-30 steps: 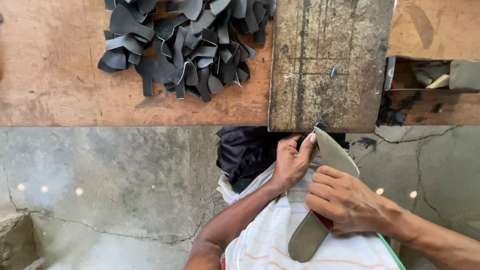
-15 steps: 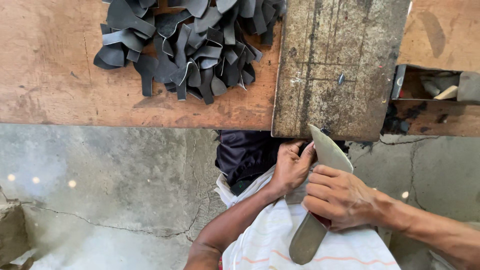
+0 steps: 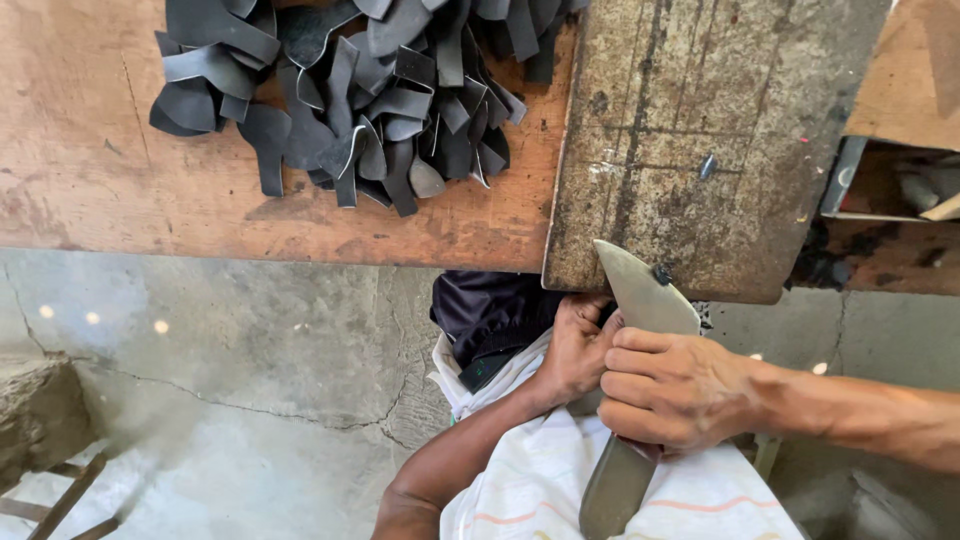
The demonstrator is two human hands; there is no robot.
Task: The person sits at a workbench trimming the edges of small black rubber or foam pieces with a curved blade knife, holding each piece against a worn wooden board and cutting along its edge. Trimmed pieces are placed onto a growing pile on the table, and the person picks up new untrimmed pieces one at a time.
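Right hand (image 3: 672, 392) is closed in a full fist around the middle of a large flat blade (image 3: 645, 295); the knuckles face the camera and the grip covers the junction of blade and handle. The grey handle end (image 3: 612, 490) projects below the fist over the person's lap. The blade's broad rounded tip rests against the near edge of a worn, stained cutting slab (image 3: 700, 130).

Left hand (image 3: 578, 345) is curled shut just beside the blade, fingers pressed at its left face under the slab edge. It appears to pinch a small piece there, but the piece is hidden and cannot be confirmed.

Both forearms lie over a white striped cloth (image 3: 560, 490) on the lap, with a dark garment (image 3: 490, 310) above it.

The slab sits on a reddish wooden bench (image 3: 120, 180). A heap of dark cut rubber strips (image 3: 350, 90) lies on the bench, left of the slab and well apart from the hands. Cracked concrete floor (image 3: 220, 380) lies below.
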